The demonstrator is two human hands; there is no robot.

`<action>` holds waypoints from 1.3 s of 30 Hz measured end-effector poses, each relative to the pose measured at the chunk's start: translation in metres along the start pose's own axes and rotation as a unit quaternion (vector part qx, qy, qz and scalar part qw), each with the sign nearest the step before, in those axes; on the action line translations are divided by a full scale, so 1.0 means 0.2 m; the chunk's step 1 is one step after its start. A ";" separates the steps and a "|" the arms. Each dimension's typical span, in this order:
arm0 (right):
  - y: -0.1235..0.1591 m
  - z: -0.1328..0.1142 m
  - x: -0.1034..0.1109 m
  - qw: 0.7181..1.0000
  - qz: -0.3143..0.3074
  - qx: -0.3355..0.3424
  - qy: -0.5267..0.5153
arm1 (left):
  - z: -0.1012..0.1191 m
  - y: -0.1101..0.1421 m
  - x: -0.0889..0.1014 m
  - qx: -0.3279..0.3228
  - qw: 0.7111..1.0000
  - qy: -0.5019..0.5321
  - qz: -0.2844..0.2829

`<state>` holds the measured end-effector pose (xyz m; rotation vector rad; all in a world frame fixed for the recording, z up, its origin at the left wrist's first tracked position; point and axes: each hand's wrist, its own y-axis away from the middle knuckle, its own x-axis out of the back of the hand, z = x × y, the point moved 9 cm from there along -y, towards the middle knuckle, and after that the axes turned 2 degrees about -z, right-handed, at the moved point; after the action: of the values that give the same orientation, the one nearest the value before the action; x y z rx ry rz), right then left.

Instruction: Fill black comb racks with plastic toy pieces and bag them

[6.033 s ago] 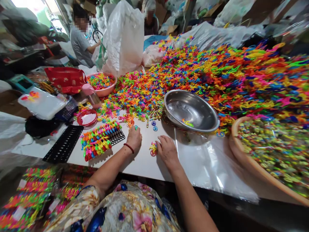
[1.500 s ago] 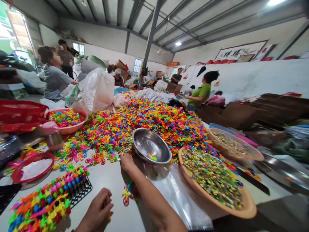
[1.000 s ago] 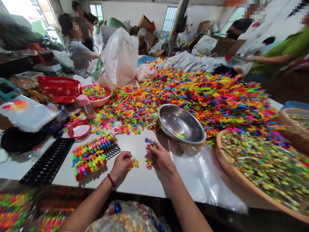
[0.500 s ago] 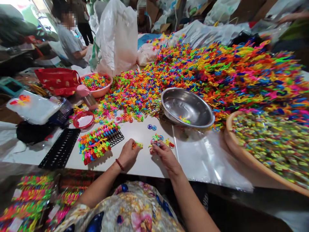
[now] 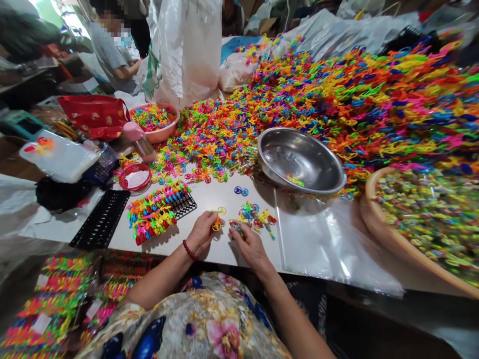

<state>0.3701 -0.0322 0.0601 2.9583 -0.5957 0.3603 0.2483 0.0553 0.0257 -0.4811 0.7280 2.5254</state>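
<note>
My left hand (image 5: 203,233), with a dark red bead bracelet (image 5: 189,250) at the wrist, pinches a yellow-and-orange plastic toy piece with round wheels (image 5: 217,223). Close by on the right, my right hand (image 5: 250,245) has its thumb and fingers together on a small coloured plastic piece (image 5: 232,224), mostly hidden by the fingertips. Just beyond my right hand lies a small cluster of loose coloured pieces (image 5: 251,212). Two blue wheels (image 5: 241,191) rest farther back. Left of my hands, rows of bright toy figures (image 5: 155,214) stand in a black grid rack (image 5: 184,205).
A steel bowl (image 5: 269,172) stands before a large heap of plastic pieces (image 5: 322,109). At right are a wide tan basin (image 5: 377,234) and clear plastic bags (image 5: 329,249). A second black rack (image 5: 98,222) and a red basket (image 5: 146,185) lie left. A person (image 5: 112,55) sits behind.
The wheeled yellow-and-orange piece now shows in my left hand. My right hand has come back from the cluster, closer to my left. The whole view has shifted slightly.
</note>
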 end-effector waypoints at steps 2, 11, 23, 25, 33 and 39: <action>0.00 -0.01 -0.01 1.000 -0.001 0.019 0.008 | 0.00 0.01 -0.01 -0.003 1.000 -0.007 0.000; 0.01 -0.06 -0.01 0.999 0.008 0.045 0.019 | 0.00 0.04 -0.03 -0.029 0.997 -0.075 0.015; 0.06 -0.05 -0.01 0.997 0.045 0.063 0.003 | 0.11 0.08 -0.05 -0.148 0.937 -0.317 0.028; 0.06 -0.07 0.00 0.997 0.043 0.070 -0.005 | 0.14 0.10 -0.06 -0.168 0.915 -0.364 0.036; 0.04 0.05 -0.03 0.991 0.002 -0.050 -0.120 | 0.13 0.07 -0.08 -0.164 0.924 -0.344 0.023; 0.06 0.04 -0.02 0.994 0.031 -0.032 -0.098 | 0.16 0.12 -0.12 -0.201 0.893 -0.403 0.004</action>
<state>0.3635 -0.0432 0.0528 2.9389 -0.7066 0.0543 0.2488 0.0472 0.0724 0.4514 -0.1111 2.5420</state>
